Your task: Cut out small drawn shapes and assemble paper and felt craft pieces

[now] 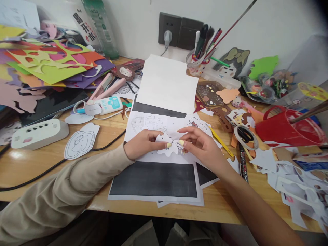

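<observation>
A small white paper cutout (pixel 172 149) with black printed lines is held just above the printed sheets, in the middle of the view. My left hand (pixel 143 144) pinches its left side, thumb on top and fingers mostly hidden beneath. At its right side, my right hand (pixel 203 147) grips the edge between thumb and fingertips, while the index finger is raised. Under both hands lies a printed sheet (pixel 153 179) with line drawings and a broad black block. Whether the cutout is one piece or two overlapping ones, I cannot tell.
Coloured paper scraps (pixel 58 65) pile up at the left, near a white power strip (pixel 41 133). A blank white sheet (pixel 166 85) lies ahead. To the right are yellow tweezers (pixel 221 141), a tape roll (pixel 238 131), a red cup (pixel 279 124) and white offcuts (pixel 294 184).
</observation>
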### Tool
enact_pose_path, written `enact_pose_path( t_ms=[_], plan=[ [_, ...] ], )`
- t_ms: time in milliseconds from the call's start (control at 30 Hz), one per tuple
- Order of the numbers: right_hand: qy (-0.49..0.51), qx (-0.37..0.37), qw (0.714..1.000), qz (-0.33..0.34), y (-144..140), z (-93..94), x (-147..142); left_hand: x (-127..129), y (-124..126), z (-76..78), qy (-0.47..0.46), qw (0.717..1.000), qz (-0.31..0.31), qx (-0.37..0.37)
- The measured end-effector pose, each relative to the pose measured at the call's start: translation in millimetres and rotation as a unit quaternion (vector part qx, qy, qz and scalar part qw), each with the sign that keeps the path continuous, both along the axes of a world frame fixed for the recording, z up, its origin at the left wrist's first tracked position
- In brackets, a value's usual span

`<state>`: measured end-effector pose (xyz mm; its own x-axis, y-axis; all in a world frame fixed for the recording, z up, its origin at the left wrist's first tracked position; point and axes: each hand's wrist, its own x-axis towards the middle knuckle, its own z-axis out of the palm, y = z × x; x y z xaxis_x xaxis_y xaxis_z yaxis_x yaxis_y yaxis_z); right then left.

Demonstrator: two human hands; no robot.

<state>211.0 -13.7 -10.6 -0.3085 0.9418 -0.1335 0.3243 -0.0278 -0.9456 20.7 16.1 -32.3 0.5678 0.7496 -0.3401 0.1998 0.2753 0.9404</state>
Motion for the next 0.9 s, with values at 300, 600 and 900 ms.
enact_pose_path(
  t_ms=[300,600,900],
  plan=[
    [-0.040,0.018,0.999,-0.011,1.3,1.6,-0.1,0.9,0.0,1.3,-0.014,1.000,0.004,-0.004],
    [0.014,-0.001,0.997,-0.080,2.2,3.1,-0.3,0.4,0.6,0.2,-0.011,1.000,0.009,0.018],
    [0.023,0.001,0.996,-0.088,1.6,3.7,-0.6,0.0,0.4,-0.4,0.011,0.998,0.012,0.057]
  ],
)
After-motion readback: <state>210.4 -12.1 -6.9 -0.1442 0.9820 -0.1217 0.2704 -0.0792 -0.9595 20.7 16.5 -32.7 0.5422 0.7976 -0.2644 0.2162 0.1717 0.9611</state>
